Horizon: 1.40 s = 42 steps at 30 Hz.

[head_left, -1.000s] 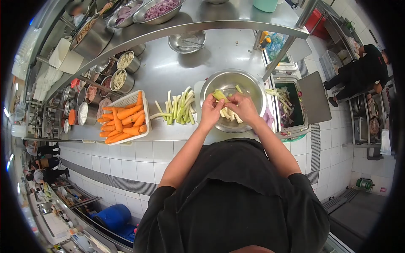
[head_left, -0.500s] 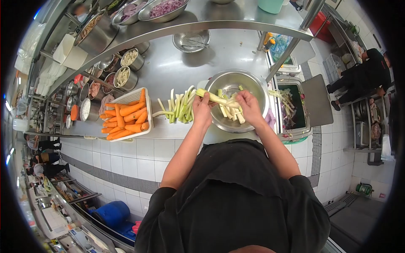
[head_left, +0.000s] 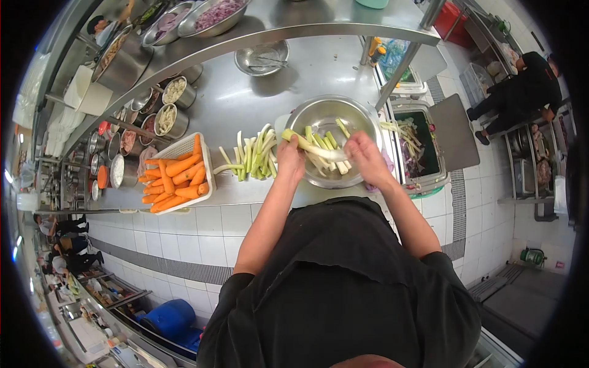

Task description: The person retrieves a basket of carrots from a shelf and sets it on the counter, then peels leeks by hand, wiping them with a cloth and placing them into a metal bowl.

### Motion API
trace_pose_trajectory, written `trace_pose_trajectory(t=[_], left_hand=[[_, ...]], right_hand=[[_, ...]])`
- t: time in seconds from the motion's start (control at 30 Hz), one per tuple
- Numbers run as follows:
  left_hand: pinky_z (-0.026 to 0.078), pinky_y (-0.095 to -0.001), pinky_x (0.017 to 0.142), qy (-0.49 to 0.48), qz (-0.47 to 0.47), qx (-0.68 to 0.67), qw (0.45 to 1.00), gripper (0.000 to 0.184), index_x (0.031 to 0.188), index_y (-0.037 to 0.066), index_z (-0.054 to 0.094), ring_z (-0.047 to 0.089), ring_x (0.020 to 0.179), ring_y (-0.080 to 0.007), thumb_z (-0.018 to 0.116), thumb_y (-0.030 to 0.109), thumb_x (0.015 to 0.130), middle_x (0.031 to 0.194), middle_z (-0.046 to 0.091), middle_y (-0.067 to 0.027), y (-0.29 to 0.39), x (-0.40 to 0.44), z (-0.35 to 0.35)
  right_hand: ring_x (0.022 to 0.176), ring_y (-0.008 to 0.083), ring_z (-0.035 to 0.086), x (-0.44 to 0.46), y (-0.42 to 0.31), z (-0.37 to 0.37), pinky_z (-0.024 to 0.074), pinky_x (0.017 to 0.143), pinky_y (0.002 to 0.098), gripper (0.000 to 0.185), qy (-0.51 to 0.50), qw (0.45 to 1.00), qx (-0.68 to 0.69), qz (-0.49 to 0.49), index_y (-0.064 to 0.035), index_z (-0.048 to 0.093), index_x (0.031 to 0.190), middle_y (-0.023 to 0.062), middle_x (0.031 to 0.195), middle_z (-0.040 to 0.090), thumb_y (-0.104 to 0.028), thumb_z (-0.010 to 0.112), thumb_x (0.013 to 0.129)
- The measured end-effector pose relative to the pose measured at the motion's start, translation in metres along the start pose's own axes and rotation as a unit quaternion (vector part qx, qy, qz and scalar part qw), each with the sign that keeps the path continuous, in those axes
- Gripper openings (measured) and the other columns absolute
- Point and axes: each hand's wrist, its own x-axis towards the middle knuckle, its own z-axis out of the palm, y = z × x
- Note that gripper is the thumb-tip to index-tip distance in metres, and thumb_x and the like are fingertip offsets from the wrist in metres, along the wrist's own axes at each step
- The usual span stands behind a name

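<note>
My left hand (head_left: 291, 158) is closed around the green end of a leek (head_left: 319, 149), which lies slantwise over a steel mixing bowl (head_left: 299, 116). At the leek's white end, the fingers of my right hand (head_left: 366, 158) are pinched together; a thin pale layer seems to be between them. Inside the bowl, beneath the held leek, are several cut leek pieces (head_left: 332, 140). To the left of my left hand, a bunch of leeks (head_left: 256, 153) rests on the steel counter (head_left: 224, 98).
A white basket (head_left: 210, 178) of carrots (head_left: 175, 178) stands at the left. A steel bowl with a utensil (head_left: 262, 59) sits farther back under the shelf (head_left: 294, 30). Vegetable scraps fill part of a bin (head_left: 414, 147) at the right. A person in black (head_left: 521, 92) stands beyond it.
My right hand has moved slightly right and down along the leek, and more of its white shaft shows between my hands. The whole view has shifted a little left.
</note>
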Motion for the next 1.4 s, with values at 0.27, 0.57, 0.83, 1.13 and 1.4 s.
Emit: trace_pose_trajectory(t=[0.27,0.57,0.83,1.13,1.4], left_hand=[[0.054,-0.0370,0.083,-0.027,0.073,0.075,0.994,0.017,0.117,0.004,0.051,0.063,0.094,-0.0197,0.051,0.017,0.107,0.107,0.062,-0.0098,0.036,-0.007,0.002],[0.060,-0.0324,0.071,-0.051,0.075,0.115,0.989,0.040,0.124,0.007,0.040,0.067,0.088,-0.0182,0.069,0.012,0.096,0.108,0.060,-0.0105,0.000,-0.038,0.061],[0.059,-0.0276,0.071,-0.212,0.034,0.115,0.970,0.018,0.115,0.006,0.050,0.073,0.082,-0.0193,0.060,0.014,0.102,0.103,0.067,-0.0099,0.023,-0.039,0.045],[0.059,-0.0262,0.067,-0.181,0.088,0.226,0.953,0.011,0.106,0.002,0.052,0.072,0.078,-0.0163,0.060,0.009,0.101,0.095,0.068,-0.0101,0.023,-0.040,0.039],[0.059,-0.0284,0.080,-0.211,0.142,0.262,0.931,0.021,0.118,-0.003,0.063,0.072,0.087,-0.0172,0.063,0.005,0.099,0.103,0.070,-0.0109,0.022,-0.051,0.031]], right_hand=[[0.078,0.0261,0.066,-0.027,-0.037,-0.138,0.0523,0.071,0.0360,0.028,0.199,0.881,-0.427,0.040,-0.0006,0.064,0.115,0.0152,0.103,0.069,-0.021,0.068,0.095],[0.100,0.0375,0.067,0.016,-0.031,0.004,0.0525,0.089,0.0449,0.036,0.057,0.895,-0.421,-0.135,-0.0058,0.067,0.123,0.0190,0.112,0.070,-0.029,0.066,0.095],[0.087,0.0374,0.067,0.021,0.003,0.005,0.0538,0.078,0.0455,0.032,0.058,0.917,-0.375,-0.121,-0.0066,0.069,0.115,0.0142,0.101,0.071,-0.031,0.053,0.102],[0.082,0.0391,0.067,0.024,-0.006,0.019,0.0529,0.071,0.0483,0.032,0.061,0.924,-0.347,-0.148,-0.0047,0.070,0.105,0.0161,0.092,0.070,-0.032,0.054,0.102],[0.059,0.0192,0.059,0.036,0.008,0.009,0.0470,0.055,0.0347,0.036,0.246,0.960,-0.120,0.050,-0.0026,0.064,0.090,0.0096,0.071,0.062,-0.030,0.048,0.107]])
